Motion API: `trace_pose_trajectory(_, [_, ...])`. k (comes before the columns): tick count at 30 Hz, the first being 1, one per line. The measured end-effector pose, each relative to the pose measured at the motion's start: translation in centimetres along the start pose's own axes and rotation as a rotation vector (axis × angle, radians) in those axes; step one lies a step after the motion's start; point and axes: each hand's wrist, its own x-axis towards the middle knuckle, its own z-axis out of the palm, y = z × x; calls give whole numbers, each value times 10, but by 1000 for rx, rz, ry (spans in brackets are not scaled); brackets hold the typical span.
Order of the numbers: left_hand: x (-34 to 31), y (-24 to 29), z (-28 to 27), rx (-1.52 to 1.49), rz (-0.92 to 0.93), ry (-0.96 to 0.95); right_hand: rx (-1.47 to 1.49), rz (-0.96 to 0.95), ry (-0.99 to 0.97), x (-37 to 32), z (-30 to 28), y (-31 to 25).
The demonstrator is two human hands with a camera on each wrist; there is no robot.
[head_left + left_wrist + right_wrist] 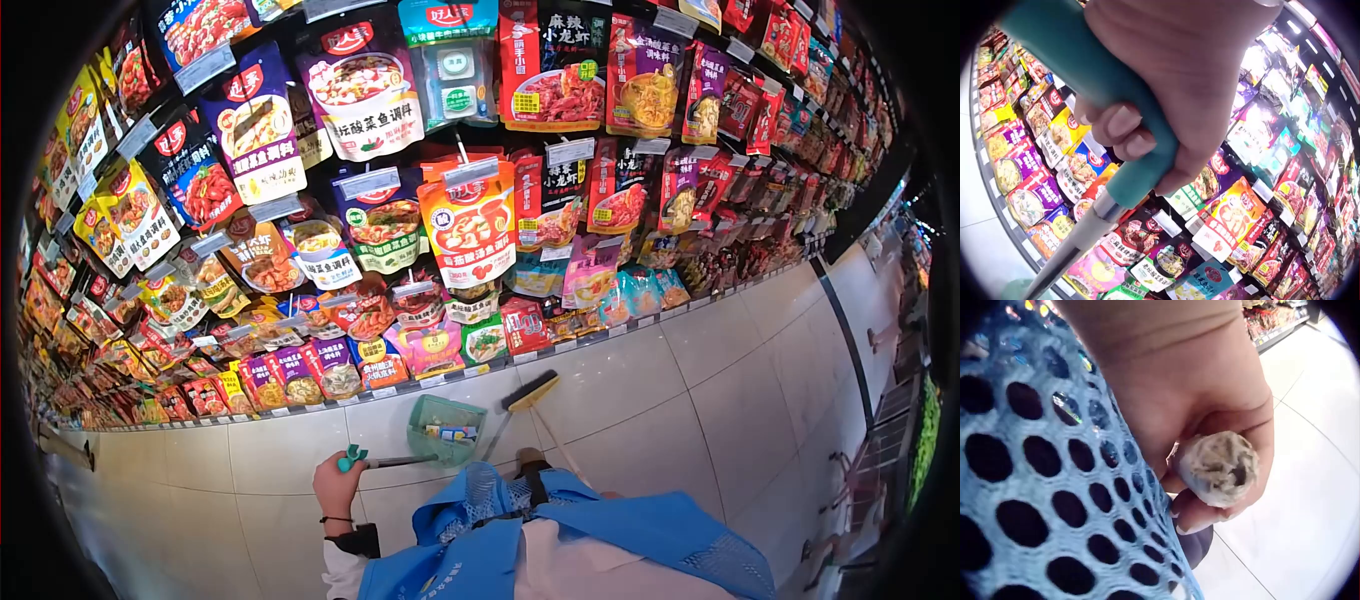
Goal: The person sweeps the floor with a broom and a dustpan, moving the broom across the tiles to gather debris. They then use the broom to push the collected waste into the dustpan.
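Note:
In the head view my left hand (337, 488) grips the green handle end of a long-handled dustpan. The left wrist view shows the fingers of that hand (1179, 75) curled round the teal grip (1132, 181), above a metal-collared pole (1079, 231). The translucent green dustpan (432, 410) sits on the floor with small blue, white and yellow packets (452, 433) in it. My right hand (1210, 394) is curled round a broom handle, whose pale, rough end (1225, 472) pokes out. The broom's dark bristle head (530, 391) lies right of the dustpan; the vest mostly hides the right hand in the head view.
Tall shelves of seasoning pouches (468, 215) curve across the front, their bottom edge (460, 377) just beyond the dustpan. Pale floor tiles (640, 400) extend to both sides. A blue mesh vest (640, 530) hangs over my body. Dark racks (890, 450) stand at far right.

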Motion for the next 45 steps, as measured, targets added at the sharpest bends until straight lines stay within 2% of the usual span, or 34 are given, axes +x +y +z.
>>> trace_pose_trajectory(4, [-3,-18,-32,-8,-8,7,-5,3,11,-3,27,-14])
trace_pose_trajectory(7, [-2,-43,-45,69,12,12,0,-17,-6,-40,30,-53])
trace_pose_trajectory(10, [-1,-66,-57,102,22,50,137,86,3,-23,66,-66])
trace_pose_trajectory(13, [4,-101,-65,106,7,23,197,147,111,-12,102,-80])
trace_pose_trajectory(17, [7,-140,-78,124,-34,-2,337,136,185,6,135,-85])
trace_pose_trajectory(20, [12,-163,-85,128,-80,1,428,97,189,8,132,-92])
trace_pose_trajectory(23, [13,-179,-90,133,-104,9,381,121,184,2,123,-104])
trace_pose_trajectory(31, [19,-205,-94,96,-169,11,389,202,107,-74,91,-158])
trace_pose_trajectory(36, [26,-234,-102,39,-231,38,315,199,69,-68,90,-160])
trace_pose_trajectory(38, [27,-228,-114,-4,-262,43,284,206,32,-51,94,-153])
trace_pose_trajectory(40, [31,-234,-119,-32,-247,67,256,-30,-8,-5,120,-106])
trace_pose_trajectory(42, [33,-240,-125,-68,-259,76,229,-114,-43,5,126,-107])
trace_pose_trajectory(44, [38,-242,-129,-119,-289,72,208,-49,-65,-30,105,-152])
trace_pose_trajectory(45, [42,-246,-132,-111,-280,79,195,-135,-87,-33,102,-160])
